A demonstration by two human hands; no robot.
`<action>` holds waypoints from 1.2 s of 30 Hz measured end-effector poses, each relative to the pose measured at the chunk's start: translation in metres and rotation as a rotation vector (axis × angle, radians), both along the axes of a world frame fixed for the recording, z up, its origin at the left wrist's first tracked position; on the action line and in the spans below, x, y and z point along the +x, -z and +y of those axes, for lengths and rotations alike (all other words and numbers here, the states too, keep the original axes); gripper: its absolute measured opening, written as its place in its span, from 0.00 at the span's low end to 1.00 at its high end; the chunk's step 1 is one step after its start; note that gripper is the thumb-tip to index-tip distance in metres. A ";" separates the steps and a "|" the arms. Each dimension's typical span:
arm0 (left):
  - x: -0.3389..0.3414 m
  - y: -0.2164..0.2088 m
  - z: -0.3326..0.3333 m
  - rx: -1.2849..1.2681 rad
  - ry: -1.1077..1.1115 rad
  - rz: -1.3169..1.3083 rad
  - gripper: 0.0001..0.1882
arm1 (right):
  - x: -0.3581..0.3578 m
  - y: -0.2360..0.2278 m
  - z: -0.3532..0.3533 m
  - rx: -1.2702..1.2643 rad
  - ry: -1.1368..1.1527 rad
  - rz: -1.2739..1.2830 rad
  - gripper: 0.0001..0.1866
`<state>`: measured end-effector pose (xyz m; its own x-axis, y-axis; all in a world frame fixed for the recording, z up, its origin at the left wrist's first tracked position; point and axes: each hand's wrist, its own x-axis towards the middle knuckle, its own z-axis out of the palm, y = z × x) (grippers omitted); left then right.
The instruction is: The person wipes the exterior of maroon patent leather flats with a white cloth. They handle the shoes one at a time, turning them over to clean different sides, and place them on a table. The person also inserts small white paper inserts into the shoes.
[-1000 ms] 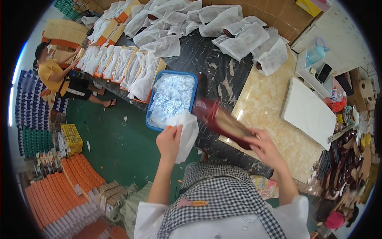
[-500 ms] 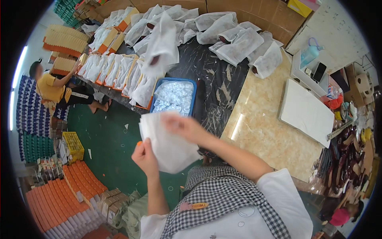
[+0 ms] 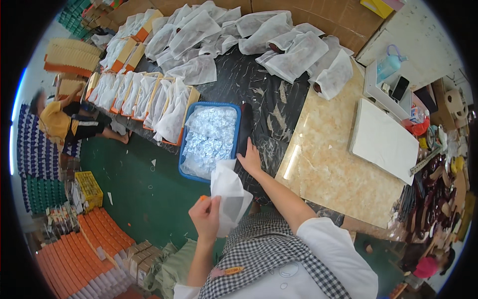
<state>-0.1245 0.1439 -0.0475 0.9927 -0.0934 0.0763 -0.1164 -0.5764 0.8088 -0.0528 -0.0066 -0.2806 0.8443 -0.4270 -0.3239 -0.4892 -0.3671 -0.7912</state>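
- Two hands stand apart: the left hand [image 3: 205, 217] has a white bag [image 3: 226, 182] pinched between thumb and fingers, at the near edge of the basket [image 3: 191, 176] in this view.
- The right hand [image 3: 250, 159] is at the near end of a dark shoe [image 3: 245, 127] — whether its fingers have closed on it, one cannot tell.
- The shoe lies on the black table [image 3: 234, 79], just beside the basket's right side.
- Its long axis runs away from the person, ahead of the right hand — clearly the nearer one.
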 end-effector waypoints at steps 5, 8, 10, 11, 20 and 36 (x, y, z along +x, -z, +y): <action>0.004 0.002 0.003 0.000 0.057 0.030 0.06 | -0.038 -0.003 -0.065 0.716 0.147 -0.256 0.31; 0.003 0.003 -0.014 -0.013 0.134 0.035 0.05 | -0.116 -0.015 -0.140 1.136 0.298 -0.262 0.31; 0.002 0.008 -0.026 -0.005 0.188 0.017 0.06 | -0.167 -0.025 -0.165 0.541 0.167 -0.101 0.31; 0.001 0.010 -0.033 0.003 0.214 0.008 0.06 | -0.182 -0.028 -0.168 0.141 0.081 -0.032 0.33; 0.010 0.044 -0.084 0.304 0.327 -0.147 0.11 | -0.209 -0.064 -0.181 0.162 -0.005 -0.187 0.27; -0.027 0.025 -0.097 -0.334 -0.235 -0.024 0.10 | -0.085 -0.147 -0.108 0.767 -0.054 -0.691 0.19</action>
